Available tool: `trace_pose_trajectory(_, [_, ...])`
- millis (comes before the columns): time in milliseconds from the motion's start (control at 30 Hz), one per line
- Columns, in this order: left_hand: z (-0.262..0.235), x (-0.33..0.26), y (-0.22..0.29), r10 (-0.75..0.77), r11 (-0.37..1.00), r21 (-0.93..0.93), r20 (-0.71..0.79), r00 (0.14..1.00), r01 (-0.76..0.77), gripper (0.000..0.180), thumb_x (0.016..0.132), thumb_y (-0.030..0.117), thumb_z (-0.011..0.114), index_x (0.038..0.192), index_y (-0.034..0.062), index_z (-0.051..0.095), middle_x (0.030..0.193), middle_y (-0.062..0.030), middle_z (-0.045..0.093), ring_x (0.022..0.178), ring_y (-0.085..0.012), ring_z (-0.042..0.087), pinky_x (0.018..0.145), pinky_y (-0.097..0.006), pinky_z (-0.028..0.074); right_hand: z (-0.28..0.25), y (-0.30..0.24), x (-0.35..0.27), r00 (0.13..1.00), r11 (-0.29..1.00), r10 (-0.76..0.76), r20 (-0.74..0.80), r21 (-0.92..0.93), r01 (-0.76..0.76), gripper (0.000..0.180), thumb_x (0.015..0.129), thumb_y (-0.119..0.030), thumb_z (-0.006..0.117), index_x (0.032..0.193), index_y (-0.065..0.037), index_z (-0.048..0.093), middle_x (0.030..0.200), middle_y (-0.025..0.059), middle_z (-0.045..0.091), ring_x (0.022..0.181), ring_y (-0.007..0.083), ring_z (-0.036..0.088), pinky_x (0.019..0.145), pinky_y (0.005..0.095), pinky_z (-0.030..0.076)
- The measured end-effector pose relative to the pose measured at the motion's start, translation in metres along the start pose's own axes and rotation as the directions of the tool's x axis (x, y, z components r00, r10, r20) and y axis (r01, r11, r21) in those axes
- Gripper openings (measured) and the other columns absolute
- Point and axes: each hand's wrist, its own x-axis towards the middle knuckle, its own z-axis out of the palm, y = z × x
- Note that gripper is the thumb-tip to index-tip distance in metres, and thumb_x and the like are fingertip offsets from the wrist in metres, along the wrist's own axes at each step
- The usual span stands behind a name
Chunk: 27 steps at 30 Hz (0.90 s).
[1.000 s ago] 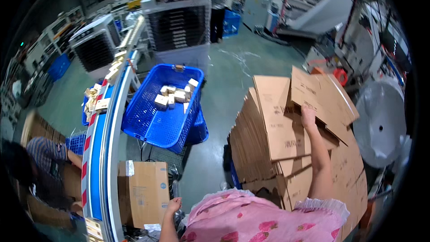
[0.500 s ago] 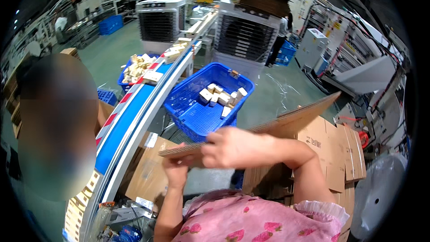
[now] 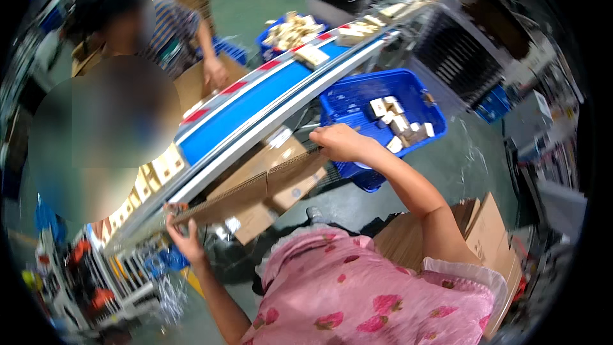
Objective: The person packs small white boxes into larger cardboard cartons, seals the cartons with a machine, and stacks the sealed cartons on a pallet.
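Observation:
A folded-flat brown cardboard box (image 3: 239, 199) stretches in front of me, its long edge running from lower left to upper right with a crease near the middle. My right hand (image 3: 341, 142) is closed over its upper right end, near the blue crate. At the lower left end is my left hand (image 3: 185, 241), its thumb and a finger on either side of the cardboard corner. The fingers there are fairly spread, and some are hidden. Below the panel, another cardboard box (image 3: 252, 220) with a white label shows partly.
A blue conveyor belt (image 3: 255, 108) crosses diagonally, carrying small pale boxes (image 3: 311, 56). Beyond it a co-worker (image 3: 185, 32) reaches into a carton. A blue crate (image 3: 415, 76) with several small boxes stands right of the belt. Stacked flat cardboard (image 3: 488, 230) lies at my right.
My view has turned left. The cardboard box has swung toward the conveyor, and my hands have moved apart to its two ends. The co-worker's arm has come into sight.

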Motion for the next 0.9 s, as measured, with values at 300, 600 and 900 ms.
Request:
trace_pose_trajectory(300, [0.108, 0.029, 0.051, 0.351, 0.286, 0.885, 0.261, 0.899, -0.368, 0.055, 0.065, -0.003, 0.043, 0.119, 0.0071, 0.04, 0.125, -0.0169, 0.035, 0.116, -0.0344, 0.032, 0.091, -0.059, 0.016, 0.035, -0.002, 0.067, 0.953, 0.946, -0.302, -0.019, 0.117, 0.302, 0.032, 0.079, -0.033, 0.045, 0.076, -0.002, 0.052, 0.078, 0.0169, 0.054, 0.078, 0.0332, 0.052, 0.071, 0.0418, 0.04])
trace_pose_trajectory(600, [0.111, -0.023, 0.071, 0.18, 0.403, 0.852, 0.286, 0.941, -0.335, 0.053, 0.055, -0.011, 0.048, 0.105, 0.0084, 0.05, 0.118, -0.0107, 0.039, 0.117, -0.031, 0.031, 0.094, -0.053, 0.021, 0.05, 0.048, 0.138, 0.948, 0.898, -0.189, 0.258, 0.435, 0.061, 0.05, 0.085, -0.045, 0.03, 0.087, -0.002, 0.055, 0.086, 0.0208, 0.056, 0.083, 0.0346, 0.052, 0.074, 0.037, 0.04])
trace_pose_trajectory(900, [0.065, -0.061, 0.075, 0.15, 0.395, 0.841, 0.337, 0.93, -0.368, 0.017, 0.05, -0.009, 0.047, 0.061, 0.0029, 0.047, 0.058, -0.0083, 0.039, 0.065, -0.0263, 0.044, 0.087, -0.046, 0.031, 0.036, 0.016, 0.083, 0.899, 0.891, -0.416, 0.136, 0.258, 0.373, 0.014, 0.067, -0.006, 0.048, 0.08, -0.004, 0.052, 0.072, 0.0167, 0.057, 0.07, 0.0337, 0.057, 0.062, 0.0419, 0.045])
